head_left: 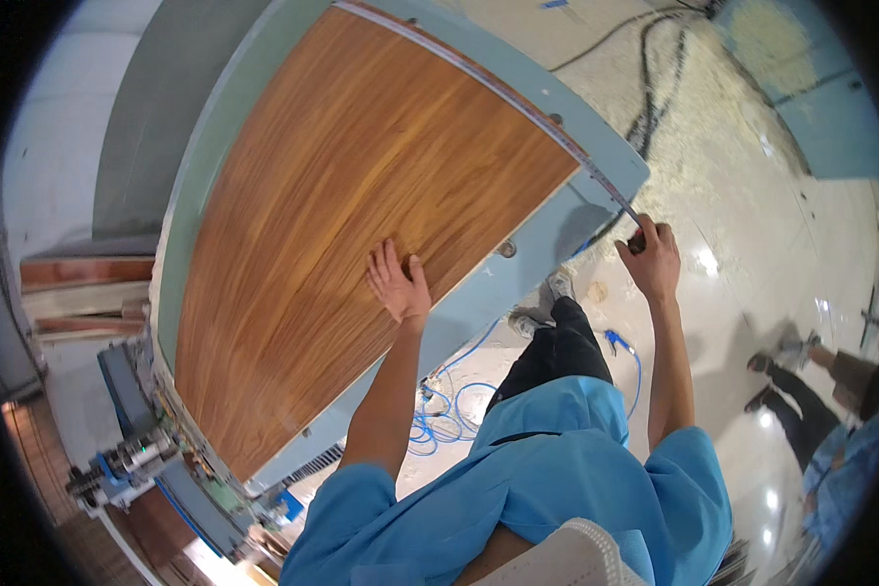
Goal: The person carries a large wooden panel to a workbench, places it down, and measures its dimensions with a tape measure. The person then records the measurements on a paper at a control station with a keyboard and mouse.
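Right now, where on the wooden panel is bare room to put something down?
Most of the wood-veneer panel is bare, between the left hand flat near its lower edge and the tape measure along its far edge, pulled by the right hand. Crowded: the blue hose on the floor.

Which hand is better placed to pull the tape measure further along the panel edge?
Right. The right hand already grips the tape measure at the near corner, its blade running along the wood panel edge. The left hand lies flat on the panel, away from that edge.
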The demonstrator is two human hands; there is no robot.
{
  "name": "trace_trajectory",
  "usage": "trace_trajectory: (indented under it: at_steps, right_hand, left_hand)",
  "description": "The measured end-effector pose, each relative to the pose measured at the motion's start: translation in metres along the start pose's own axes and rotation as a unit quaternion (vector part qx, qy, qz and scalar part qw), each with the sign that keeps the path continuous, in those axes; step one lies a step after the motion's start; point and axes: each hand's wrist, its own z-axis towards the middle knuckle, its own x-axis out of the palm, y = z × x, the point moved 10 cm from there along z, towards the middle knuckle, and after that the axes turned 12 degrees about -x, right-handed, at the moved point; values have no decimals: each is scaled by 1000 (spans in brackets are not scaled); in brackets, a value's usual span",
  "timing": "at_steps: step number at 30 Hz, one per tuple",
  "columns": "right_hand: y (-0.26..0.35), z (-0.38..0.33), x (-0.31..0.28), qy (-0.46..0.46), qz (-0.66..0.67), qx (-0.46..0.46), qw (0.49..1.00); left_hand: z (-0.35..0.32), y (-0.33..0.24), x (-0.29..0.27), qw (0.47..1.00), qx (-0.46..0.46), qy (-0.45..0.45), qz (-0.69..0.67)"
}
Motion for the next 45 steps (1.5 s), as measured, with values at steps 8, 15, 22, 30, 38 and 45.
trace_trajectory:
  at_steps: [8,15,22,30,38,45]
  right_hand:
    - [-2,-1,-7,22,12,14,1000]
    - [-3,1,-6,44,19,25,999]
    - [-8,-1,-4,60,21,30,998]
    - [-20,0,-2,28,35,27,999]
    - [-20,-2,0,37,23,29,999]
    - [-19,0,-3,42,36,36,998]
  left_hand:
    - [-3,1,-4,1000,-7,-3,-1]
    - [-2,0,-7,1000,-11,-11,5]
    - [-2,-7,-8,1000,4,-15,2]
    - [-4,1,-3,1000,-8,-1,3]
    - [-5,2,-6,1000,2,-6,3]
    - [-4,0,-5,1000,-7,7,-4]
